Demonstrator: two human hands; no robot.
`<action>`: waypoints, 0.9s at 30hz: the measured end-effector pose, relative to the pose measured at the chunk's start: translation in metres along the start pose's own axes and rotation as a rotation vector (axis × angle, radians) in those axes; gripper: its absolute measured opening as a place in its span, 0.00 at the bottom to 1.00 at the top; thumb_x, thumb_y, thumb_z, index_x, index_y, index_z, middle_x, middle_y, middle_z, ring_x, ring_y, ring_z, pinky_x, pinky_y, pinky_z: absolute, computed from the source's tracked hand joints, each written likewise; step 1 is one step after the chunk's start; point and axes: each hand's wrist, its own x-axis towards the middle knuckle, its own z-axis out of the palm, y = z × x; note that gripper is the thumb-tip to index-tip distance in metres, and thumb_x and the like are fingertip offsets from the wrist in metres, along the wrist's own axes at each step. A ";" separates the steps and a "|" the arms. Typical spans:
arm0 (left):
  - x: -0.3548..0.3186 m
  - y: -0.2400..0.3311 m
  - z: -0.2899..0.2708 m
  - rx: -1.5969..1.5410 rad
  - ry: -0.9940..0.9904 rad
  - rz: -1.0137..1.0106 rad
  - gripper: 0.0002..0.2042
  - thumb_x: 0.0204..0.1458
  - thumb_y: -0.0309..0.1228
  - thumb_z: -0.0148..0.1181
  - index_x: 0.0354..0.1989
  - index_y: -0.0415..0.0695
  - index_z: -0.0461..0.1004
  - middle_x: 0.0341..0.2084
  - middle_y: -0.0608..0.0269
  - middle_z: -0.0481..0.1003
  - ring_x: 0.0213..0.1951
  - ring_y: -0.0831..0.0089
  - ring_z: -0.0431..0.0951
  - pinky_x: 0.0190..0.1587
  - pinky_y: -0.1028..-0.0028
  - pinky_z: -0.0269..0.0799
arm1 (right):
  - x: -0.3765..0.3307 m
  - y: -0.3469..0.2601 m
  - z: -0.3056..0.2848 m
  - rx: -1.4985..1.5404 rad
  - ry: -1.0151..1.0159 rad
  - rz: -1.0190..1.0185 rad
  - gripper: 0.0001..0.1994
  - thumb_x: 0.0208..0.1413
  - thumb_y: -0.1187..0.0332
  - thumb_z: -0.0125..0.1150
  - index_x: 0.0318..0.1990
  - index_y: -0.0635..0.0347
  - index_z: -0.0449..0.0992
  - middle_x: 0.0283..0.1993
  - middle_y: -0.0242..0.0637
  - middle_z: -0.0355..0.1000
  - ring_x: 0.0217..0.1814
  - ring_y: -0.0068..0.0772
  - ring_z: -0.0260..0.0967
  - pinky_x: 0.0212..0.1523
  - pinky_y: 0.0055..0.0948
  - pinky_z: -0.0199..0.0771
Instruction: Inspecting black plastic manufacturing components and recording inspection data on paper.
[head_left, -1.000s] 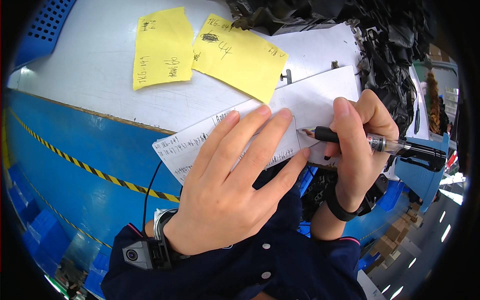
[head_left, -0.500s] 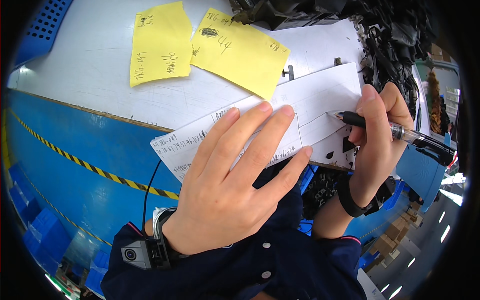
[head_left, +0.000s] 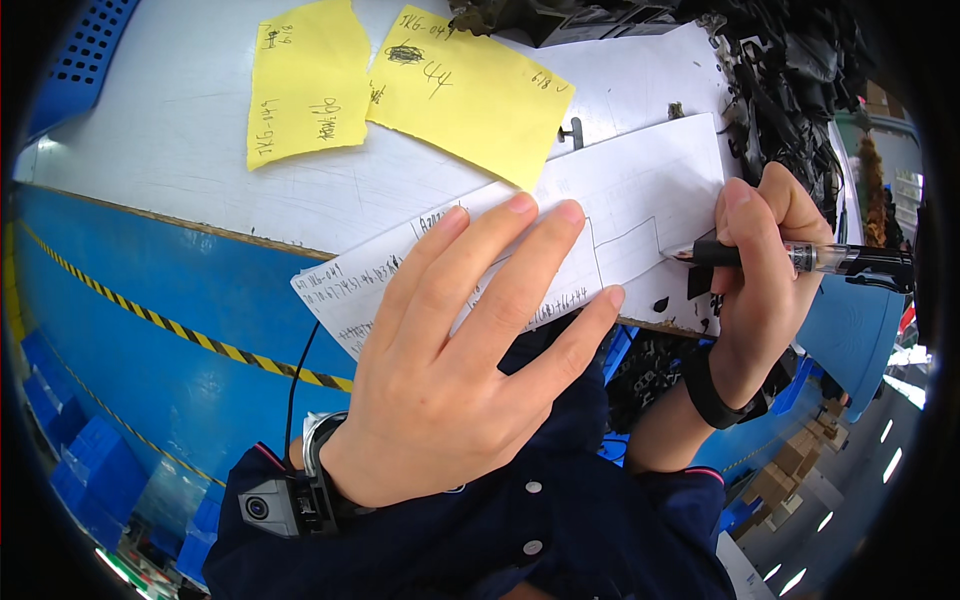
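Observation:
A white sheet of paper with handwriting and drawn lines lies tilted along the near edge of the table. My left hand rests over it with spread fingers, fingertips on the paper, hiding part of the writing. In my right hand a black pen with a clear barrel is pinched, its tip on the paper at the lower end of a drawn line. Beyond the sheet lie two torn yellow paper slips, a left slip and a right slip, both with handwriting.
Black plastic parts are heaped at the right and far side of the white table. A small dark piece lies by the sheet's far edge. At the far left is a blue perforated basket. Blue floor with striped tape runs below.
The pen tip has moved down, leaving a new short line on the paper. My right hand has followed it slightly. The sheet and yellow slips appear shifted a little left and up in view.

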 end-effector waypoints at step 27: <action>0.000 -0.002 0.002 0.036 0.035 0.017 0.18 0.27 0.36 0.58 0.34 0.53 0.77 0.49 0.45 0.63 0.50 0.58 0.62 0.52 0.61 0.55 | -0.011 0.012 0.012 0.069 -0.165 -0.289 0.27 0.44 0.40 0.50 0.19 0.57 0.57 0.08 0.25 0.53 0.07 0.11 0.41 0.14 0.16 0.39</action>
